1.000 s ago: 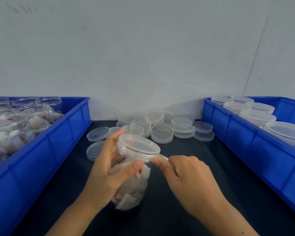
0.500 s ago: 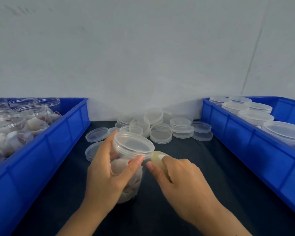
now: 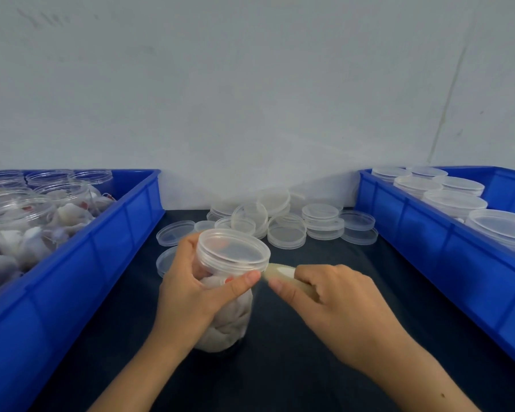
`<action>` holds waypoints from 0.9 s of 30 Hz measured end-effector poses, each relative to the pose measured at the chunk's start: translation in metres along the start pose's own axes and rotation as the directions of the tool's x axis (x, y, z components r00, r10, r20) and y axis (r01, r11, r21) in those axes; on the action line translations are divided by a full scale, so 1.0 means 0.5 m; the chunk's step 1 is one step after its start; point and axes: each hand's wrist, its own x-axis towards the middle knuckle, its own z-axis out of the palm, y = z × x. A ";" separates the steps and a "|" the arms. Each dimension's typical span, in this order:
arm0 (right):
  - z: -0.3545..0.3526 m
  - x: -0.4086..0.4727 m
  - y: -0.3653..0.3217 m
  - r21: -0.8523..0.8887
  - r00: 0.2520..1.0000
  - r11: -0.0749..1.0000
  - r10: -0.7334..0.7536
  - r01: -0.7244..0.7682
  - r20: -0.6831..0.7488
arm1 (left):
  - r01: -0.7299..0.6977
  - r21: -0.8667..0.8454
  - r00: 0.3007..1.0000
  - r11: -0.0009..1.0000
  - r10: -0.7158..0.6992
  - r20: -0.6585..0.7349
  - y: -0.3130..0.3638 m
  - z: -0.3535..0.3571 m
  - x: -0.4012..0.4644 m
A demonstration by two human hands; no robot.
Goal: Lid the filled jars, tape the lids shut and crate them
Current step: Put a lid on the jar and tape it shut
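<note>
A clear plastic jar filled with white sachets stands on the dark table, with a clear lid on it. My left hand grips the jar just under the lid, thumb across the front. My right hand holds a small roll of clear tape right beside the lid's rim, close to my left thumb tip. A thin strip of tape seems to run from the roll to the jar, but it is hard to make out.
A blue crate on the left holds several filled jars without lids. A blue crate on the right holds several lidded jars. A pile of loose clear lids lies at the back of the table by the wall.
The jar and both hands have shifted slightly left and toward me. The tape roll has stayed close to the lid's rim, with my right hand turning around it.
</note>
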 end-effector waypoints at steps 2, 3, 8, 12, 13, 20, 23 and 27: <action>-0.004 0.004 0.008 0.004 1.000 1.000 -0.004 0.004 0.015 | 0.001 -0.005 1.000 1.000 -0.001 0.015 0.000 -0.001 0.004; -0.002 0.005 0.012 0.004 1.000 1.000 -0.015 0.015 0.024 | 0.000 -0.006 1.000 1.000 0.001 0.022 0.000 -0.001 0.005; -0.002 0.014 0.027 -0.048 0.998 0.997 -0.061 0.063 0.033 | -0.026 -0.054 0.998 0.998 0.029 0.064 0.003 0.005 -0.002; -0.007 0.020 0.031 -0.056 0.996 0.997 -0.051 0.055 0.070 | 0.015 -0.152 0.993 0.988 0.004 0.119 0.001 0.006 0.004; -0.007 0.021 0.031 -0.053 0.996 0.997 -0.051 0.056 0.078 | 0.024 -0.164 0.991 0.986 -0.002 0.134 0.001 0.005 0.006; -0.009 0.016 0.023 -0.046 0.995 0.998 -0.041 0.046 0.094 | 0.094 -0.212 0.978 0.973 -0.050 0.205 -0.005 -0.004 0.010; -0.006 0.016 0.017 -0.052 0.996 0.998 -0.021 0.025 0.082 | 0.125 -0.245 0.973 0.961 -0.070 0.222 -0.007 -0.008 0.011; 0.001 0.016 0.012 -0.095 0.998 0.995 -0.012 0.017 0.057 | 0.134 -0.270 0.965 0.954 -0.064 0.254 -0.007 -0.009 0.010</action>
